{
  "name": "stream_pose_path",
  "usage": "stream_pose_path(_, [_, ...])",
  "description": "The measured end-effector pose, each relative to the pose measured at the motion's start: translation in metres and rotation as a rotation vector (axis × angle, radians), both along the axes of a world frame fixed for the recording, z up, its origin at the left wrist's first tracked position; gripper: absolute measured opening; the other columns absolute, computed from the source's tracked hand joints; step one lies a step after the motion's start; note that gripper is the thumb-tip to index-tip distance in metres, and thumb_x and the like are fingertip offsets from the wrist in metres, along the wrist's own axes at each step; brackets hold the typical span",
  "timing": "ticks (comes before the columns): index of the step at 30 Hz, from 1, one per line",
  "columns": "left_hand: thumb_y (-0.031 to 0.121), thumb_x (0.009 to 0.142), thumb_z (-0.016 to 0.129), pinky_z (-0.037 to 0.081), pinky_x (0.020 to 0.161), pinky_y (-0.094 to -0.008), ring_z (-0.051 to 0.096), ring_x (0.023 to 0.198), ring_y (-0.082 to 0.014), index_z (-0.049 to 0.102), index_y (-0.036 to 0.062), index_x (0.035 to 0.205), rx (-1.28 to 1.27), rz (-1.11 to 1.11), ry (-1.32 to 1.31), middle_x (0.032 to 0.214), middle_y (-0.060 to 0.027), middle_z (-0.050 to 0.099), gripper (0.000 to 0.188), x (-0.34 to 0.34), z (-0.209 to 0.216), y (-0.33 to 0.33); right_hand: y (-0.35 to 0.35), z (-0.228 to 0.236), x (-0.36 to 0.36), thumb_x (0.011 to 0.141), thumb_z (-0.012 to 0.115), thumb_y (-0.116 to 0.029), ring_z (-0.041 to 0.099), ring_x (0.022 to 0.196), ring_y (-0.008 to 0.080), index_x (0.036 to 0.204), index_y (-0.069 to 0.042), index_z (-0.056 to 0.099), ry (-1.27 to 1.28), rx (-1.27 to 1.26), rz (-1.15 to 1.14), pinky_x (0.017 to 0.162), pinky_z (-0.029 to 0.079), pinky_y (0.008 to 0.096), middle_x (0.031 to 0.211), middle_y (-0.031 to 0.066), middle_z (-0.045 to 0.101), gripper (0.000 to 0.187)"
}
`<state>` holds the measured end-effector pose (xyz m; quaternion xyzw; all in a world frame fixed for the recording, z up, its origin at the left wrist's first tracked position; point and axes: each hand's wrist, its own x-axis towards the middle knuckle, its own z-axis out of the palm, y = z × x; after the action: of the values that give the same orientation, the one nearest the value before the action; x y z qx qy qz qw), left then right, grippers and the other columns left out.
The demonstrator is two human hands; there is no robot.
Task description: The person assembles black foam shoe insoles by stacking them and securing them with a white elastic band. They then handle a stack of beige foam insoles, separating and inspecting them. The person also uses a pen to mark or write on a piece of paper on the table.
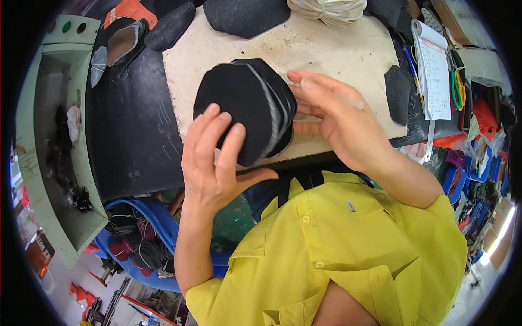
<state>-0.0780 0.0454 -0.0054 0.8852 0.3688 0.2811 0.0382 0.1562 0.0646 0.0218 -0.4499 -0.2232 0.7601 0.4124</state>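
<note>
A stack of black rounded fabric pieces with pale grey edges stands over the light board, its layers fanned a little at the right side. My left hand holds the stack from the near left. Its fingers press on the top piece, and the thumb stretches out below the near edge. At the stack's right edge is my right hand, fingers stretched out and apart, the tips close against the layers. Whether those fingertips touch the stack, I cannot tell.
Dark cut pieces and a tied pale bundle lie along the board's far edge. Another dark piece lies at right, near a notepad. A blue bin stands below the table, beside a grey-green metal trough.
</note>
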Motion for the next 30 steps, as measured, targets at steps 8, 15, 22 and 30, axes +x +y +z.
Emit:
stream_pose_path(8, [0.014,0.065,0.087,0.043,0.099,-0.0370,0.055,0.115,-0.0291,0.035,-0.0056,0.137,-0.066,0.418,-0.444,0.124,-0.0208,0.053,0.091,0.010,-0.020,0.034,0.031,0.020,-0.006,0.101,0.050,-0.028,0.057,0.115,0.0191,0.135,0.001,0.049,-0.282,0.477,0.183,0.092,0.048,0.0323,0.131,0.0136,0.058,0.045])
stream_pose_path(15, [0.019,0.050,0.095,0.038,0.107,-0.0405,0.049,0.126,-0.0310,-0.008,-0.0021,0.152,-0.584,0.159,-0.603,0.140,-0.0228,0.040,0.146,0.006,0.008,0.032,0.050,-0.019,0.002,0.052,0.089,-0.052,0.033,0.142,0.0308,0.151,-0.001,0.021,-0.781,1.102,0.554,0.116,0.027,0.0409,0.154,0.0195,0.031,0.131])
stream_pose_path(22, [0.018,0.054,0.095,0.040,0.105,-0.0412,0.050,0.125,-0.0331,-0.021,0.0057,0.150,-0.460,0.075,-0.532,0.140,-0.0227,0.042,0.151,0.026,-0.010,0.021,0.043,-0.026,0.000,0.047,0.095,-0.038,0.029,0.144,0.0309,0.153,-0.004,0.016,-0.581,1.014,0.514,0.117,0.026,0.0399,0.157,0.0178,0.026,0.137])
stream_pose_path(30, [0.011,0.069,0.086,0.049,0.096,-0.0352,0.060,0.113,-0.0234,0.019,-0.0029,0.149,-0.940,0.164,-1.229,0.125,-0.0167,0.057,0.105,0.026,0.016,0.020,0.047,-0.013,-0.004,0.063,0.089,-0.033,0.046,0.131,0.0255,0.146,0.003,0.032,-0.428,0.714,0.435,0.109,0.035,0.0354,0.140,0.0181,0.048,0.107])
